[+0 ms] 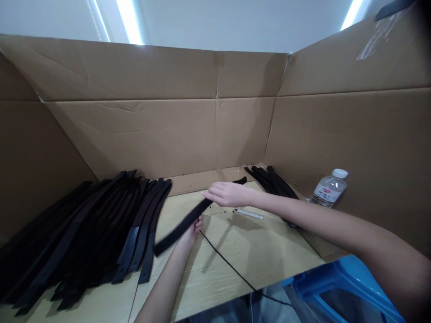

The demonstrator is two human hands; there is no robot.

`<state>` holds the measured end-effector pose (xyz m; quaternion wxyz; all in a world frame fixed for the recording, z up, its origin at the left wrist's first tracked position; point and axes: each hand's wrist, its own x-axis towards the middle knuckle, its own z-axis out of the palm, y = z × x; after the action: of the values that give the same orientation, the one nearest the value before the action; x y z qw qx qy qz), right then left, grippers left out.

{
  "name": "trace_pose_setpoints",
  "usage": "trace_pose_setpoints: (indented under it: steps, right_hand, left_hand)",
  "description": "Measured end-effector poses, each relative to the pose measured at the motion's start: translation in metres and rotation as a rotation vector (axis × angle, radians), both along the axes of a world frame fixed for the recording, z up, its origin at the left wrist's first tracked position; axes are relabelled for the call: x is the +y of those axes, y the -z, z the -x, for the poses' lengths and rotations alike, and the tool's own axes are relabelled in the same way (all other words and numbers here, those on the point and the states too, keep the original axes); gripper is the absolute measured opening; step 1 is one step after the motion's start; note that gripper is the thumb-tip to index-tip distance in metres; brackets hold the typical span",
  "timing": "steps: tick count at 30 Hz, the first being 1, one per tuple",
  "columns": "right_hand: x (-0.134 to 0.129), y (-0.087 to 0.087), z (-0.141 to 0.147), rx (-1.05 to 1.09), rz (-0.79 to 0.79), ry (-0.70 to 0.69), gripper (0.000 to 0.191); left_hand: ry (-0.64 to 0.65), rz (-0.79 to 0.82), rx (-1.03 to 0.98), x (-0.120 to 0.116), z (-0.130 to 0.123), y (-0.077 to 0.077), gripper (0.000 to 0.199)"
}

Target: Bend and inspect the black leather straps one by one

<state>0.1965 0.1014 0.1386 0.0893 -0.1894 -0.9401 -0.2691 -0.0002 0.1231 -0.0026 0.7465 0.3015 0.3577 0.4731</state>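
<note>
A long, slightly curved black strip (183, 229) slants above the table in my right hand (226, 194), whose fingers are closed over its upper part. Its near end points down and left. Below and partly behind the strip, my left hand (198, 224) is closed around something on a thin black cord (229, 262). The strip hides most of what those fingers hold. From that hand the cord runs down and right over the table's front edge. A thin white stick (249, 214) lies on the table below my right forearm, with small dark crumbs around it.
Many similar black strips (97, 224) are heaped at the left. A smaller group of black strips (274, 183) lies at the back right. Near the right cardboard wall (363, 148) is a clear bottle (328, 190) with a white cap. A blue plastic stool (350, 282) stands below right.
</note>
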Motion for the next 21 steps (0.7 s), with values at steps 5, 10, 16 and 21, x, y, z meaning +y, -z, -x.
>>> trace_pose_setpoints:
  steps: [5,10,16,21]
  right_hand:
    - [-0.019,-0.056,-0.002,0.447,0.393,0.217,0.052]
    - [-0.035,-0.077,-0.022,0.925,1.334,0.151,0.026]
    - [-0.053,-0.037,-0.048,1.309,1.797,0.217,0.020]
    - [-0.076,-0.014,-0.052,1.358,1.859,0.368,0.022]
  left_hand:
    - [-0.004,-0.158,0.127,-0.007,-0.005,-0.001,0.032]
    - [-0.043,-0.297,0.267,-0.014,-0.007,-0.011,0.029]
    - [-0.154,-0.897,0.660,-0.041,0.000,-0.056,0.012]
    - [-0.204,-1.368,0.814,-0.079,-0.001,-0.116,0.006]
